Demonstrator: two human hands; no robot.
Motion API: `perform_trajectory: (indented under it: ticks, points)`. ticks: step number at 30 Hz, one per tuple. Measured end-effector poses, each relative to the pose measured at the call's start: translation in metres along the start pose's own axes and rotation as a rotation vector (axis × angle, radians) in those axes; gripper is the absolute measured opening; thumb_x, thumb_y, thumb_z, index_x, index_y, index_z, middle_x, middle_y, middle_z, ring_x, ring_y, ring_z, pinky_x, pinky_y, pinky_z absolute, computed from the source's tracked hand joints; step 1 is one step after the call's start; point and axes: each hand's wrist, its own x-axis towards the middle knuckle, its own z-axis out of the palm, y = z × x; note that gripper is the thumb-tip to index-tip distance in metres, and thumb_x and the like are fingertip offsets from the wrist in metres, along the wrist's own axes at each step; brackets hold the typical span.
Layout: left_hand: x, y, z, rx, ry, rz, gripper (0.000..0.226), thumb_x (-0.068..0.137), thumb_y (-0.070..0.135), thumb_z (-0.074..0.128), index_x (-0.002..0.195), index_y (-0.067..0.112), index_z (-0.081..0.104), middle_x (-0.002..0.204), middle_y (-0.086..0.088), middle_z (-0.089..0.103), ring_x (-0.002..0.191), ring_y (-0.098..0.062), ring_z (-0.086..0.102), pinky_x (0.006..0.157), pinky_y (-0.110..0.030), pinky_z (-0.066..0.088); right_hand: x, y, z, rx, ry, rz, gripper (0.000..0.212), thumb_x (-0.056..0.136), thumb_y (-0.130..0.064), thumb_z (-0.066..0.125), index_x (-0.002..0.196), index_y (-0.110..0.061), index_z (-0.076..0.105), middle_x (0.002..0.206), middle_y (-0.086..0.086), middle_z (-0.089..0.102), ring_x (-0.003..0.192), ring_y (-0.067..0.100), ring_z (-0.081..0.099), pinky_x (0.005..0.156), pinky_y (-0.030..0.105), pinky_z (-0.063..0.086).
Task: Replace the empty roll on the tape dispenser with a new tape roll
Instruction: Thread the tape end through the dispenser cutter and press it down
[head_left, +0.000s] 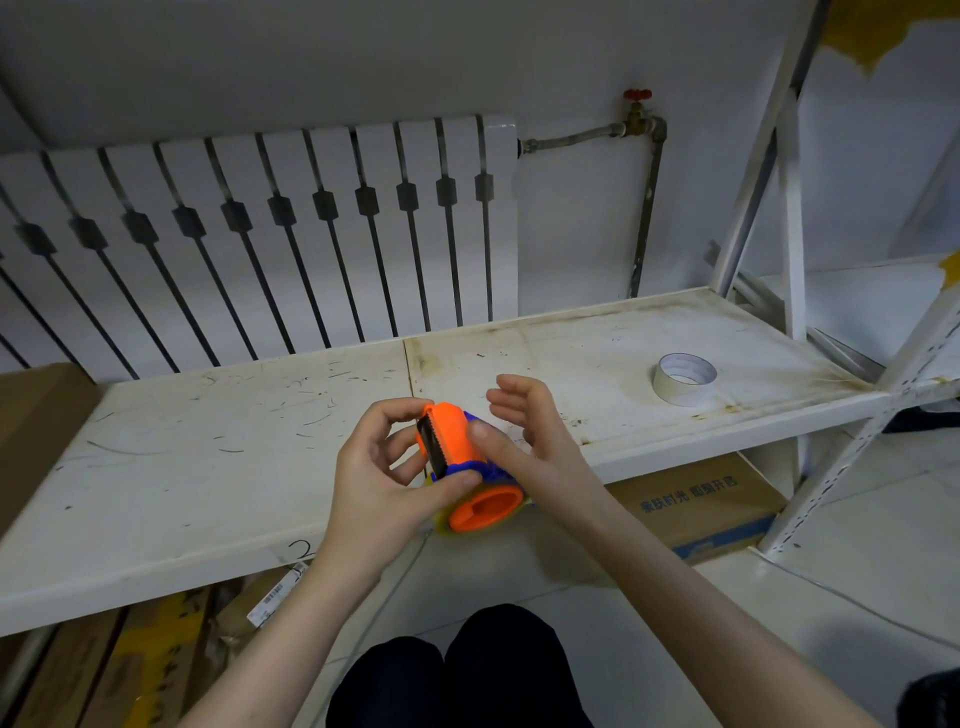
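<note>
Scuffed white metal shelf (208, 457), and we're at its front edge.
Our left hand (379, 478) clamps the orange-and-blue plastic tape dispenser (467, 457); our right hand (530, 431) presses its thumb on it, fingers spread; an empty white tape core (683, 384) sits well apart.

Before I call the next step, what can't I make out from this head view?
- Tape on the dispenser: the left hand and right hand cover most of it, so how much tape it carries is unclear.
- Roll on the shelf: too small to tell whether it is full or empty.
- Cardboard box under the shelf: mostly hidden by the shelf board.
</note>
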Motion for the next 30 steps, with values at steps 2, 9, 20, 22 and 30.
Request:
perform_trajectory:
  ticks: [2, 9, 20, 22, 30]
  points:
    - [-0.001, 0.002, -0.001, -0.037, -0.006, -0.005, 0.062, 0.049, 0.006, 0.086, 0.102, 0.018, 0.058, 0.104, 0.007, 0.067, 0.101, -0.012, 0.067, 0.073, -0.023, 0.058, 0.003, 0.000, -0.001, 0.030, -0.090, 0.048, 0.078, 0.070, -0.056, 0.067, 0.133, -0.024, 0.036, 0.129, -0.004, 0.053, 0.115, 0.014, 0.053, 0.084, 0.018, 0.047]
    - [-0.001, 0.005, -0.007, -0.084, -0.009, -0.016, 0.066, 0.045, 0.002, 0.089, 0.101, 0.019, 0.059, 0.097, 0.020, 0.069, 0.099, -0.012, 0.068, 0.071, -0.027, 0.060, 0.005, 0.000, -0.003, 0.220, -0.066, 0.110, 0.054, 0.071, -0.040, 0.070, 0.118, -0.018, 0.054, 0.100, 0.006, 0.069, 0.091, 0.021, 0.068, 0.078, 0.034, 0.057]
    - [0.001, 0.011, -0.004, -0.140, -0.049, -0.018, 0.057, 0.048, 0.001, 0.076, 0.098, 0.018, 0.057, 0.089, 0.024, 0.069, 0.091, -0.005, 0.069, 0.063, -0.021, 0.057, 0.010, 0.000, -0.006, 0.224, 0.025, 0.086, 0.029, 0.085, -0.033, 0.063, 0.107, -0.016, 0.059, 0.082, -0.002, 0.068, 0.076, 0.013, 0.067, 0.070, 0.030, 0.056]
    - [0.002, 0.012, -0.003, -0.143, -0.043, -0.023, 0.055, 0.049, 0.001, 0.075, 0.098, 0.018, 0.057, 0.089, 0.024, 0.069, 0.090, -0.005, 0.069, 0.062, -0.020, 0.057, 0.011, -0.001, -0.005, 0.187, 0.012, 0.052, 0.035, 0.081, -0.031, 0.067, 0.110, -0.014, 0.057, 0.076, -0.002, 0.068, 0.072, 0.012, 0.067, 0.068, 0.028, 0.055]
    - [0.002, -0.004, -0.006, -0.110, 0.032, -0.148, 0.061, 0.042, 0.023, 0.090, 0.097, 0.024, 0.064, 0.099, 0.013, 0.070, 0.095, -0.017, 0.069, 0.068, -0.029, 0.058, 0.011, 0.026, -0.015, 0.171, -0.156, 0.219, 0.023, 0.090, -0.021, 0.059, 0.113, -0.017, 0.056, 0.089, -0.001, 0.068, 0.087, 0.018, 0.067, 0.080, 0.035, 0.056]
